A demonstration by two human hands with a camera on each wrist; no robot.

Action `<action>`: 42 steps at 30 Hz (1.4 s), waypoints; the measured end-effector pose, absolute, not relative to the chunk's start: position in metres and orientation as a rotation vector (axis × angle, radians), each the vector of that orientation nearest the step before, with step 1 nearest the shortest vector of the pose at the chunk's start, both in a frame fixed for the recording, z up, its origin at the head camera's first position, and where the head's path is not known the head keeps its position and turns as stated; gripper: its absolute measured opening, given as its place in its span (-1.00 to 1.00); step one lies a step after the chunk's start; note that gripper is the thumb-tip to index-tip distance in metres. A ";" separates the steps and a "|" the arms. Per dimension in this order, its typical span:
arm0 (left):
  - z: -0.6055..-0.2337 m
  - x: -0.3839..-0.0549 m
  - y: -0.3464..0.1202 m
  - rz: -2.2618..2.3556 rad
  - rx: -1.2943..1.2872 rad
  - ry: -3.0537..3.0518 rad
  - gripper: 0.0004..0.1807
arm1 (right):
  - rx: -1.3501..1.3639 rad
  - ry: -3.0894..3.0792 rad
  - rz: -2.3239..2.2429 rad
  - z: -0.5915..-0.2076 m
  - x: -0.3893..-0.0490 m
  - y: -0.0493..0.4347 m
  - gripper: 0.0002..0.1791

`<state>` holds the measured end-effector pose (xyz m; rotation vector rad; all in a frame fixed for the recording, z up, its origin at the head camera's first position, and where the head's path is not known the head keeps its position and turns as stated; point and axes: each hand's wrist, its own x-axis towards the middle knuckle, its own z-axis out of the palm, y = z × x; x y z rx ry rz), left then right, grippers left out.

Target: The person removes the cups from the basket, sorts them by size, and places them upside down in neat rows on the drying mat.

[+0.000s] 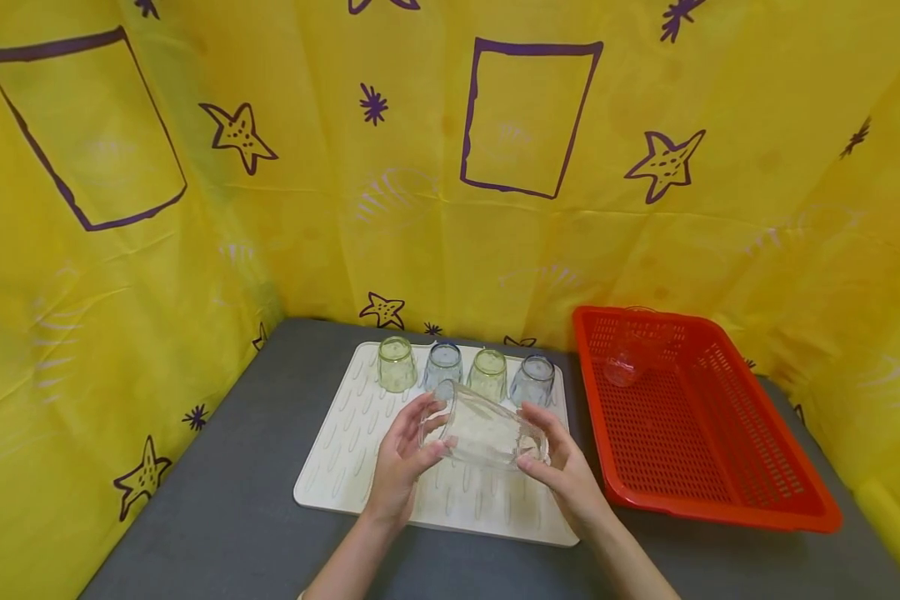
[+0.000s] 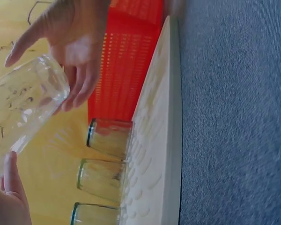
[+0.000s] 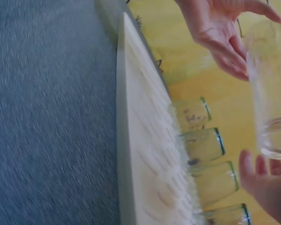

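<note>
A tall clear drinking glass [image 1: 487,427] is held tilted on its side above the white ribbed drying mat [image 1: 330,467]. My left hand [image 1: 403,458] grips its left end, the thumb in front and the fingers behind. At the thick base on the right, my right hand [image 1: 562,471] holds it between thumb and fingers. In the left wrist view the right hand [image 2: 79,51] shows beside that base. Along the mat's back edge stand a green tumbler [image 1: 397,367], a blue tumbler [image 1: 443,360], another green tumbler [image 1: 487,371] and another blue tumbler [image 1: 533,379], narrower end up.
A red plastic basket [image 1: 720,510] with slotted walls stands right of the mat, with clear glassware [image 1: 621,369] at its far left corner. The grey tabletop [image 1: 217,517] surrounds both. A yellow patterned cloth [image 1: 307,233] hangs behind and at the sides.
</note>
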<state>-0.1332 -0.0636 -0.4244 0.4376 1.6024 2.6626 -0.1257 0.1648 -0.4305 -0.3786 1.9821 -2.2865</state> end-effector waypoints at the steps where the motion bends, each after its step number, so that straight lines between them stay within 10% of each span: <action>1: -0.425 -0.132 -0.063 2.677 0.424 1.575 -0.33 | -0.381 1.894 -2.322 -0.431 -0.125 0.164 -0.28; 42: -0.439 -0.137 -0.095 2.457 0.332 1.777 -0.38 | -0.095 1.567 -2.567 -0.423 -0.134 0.145 -0.46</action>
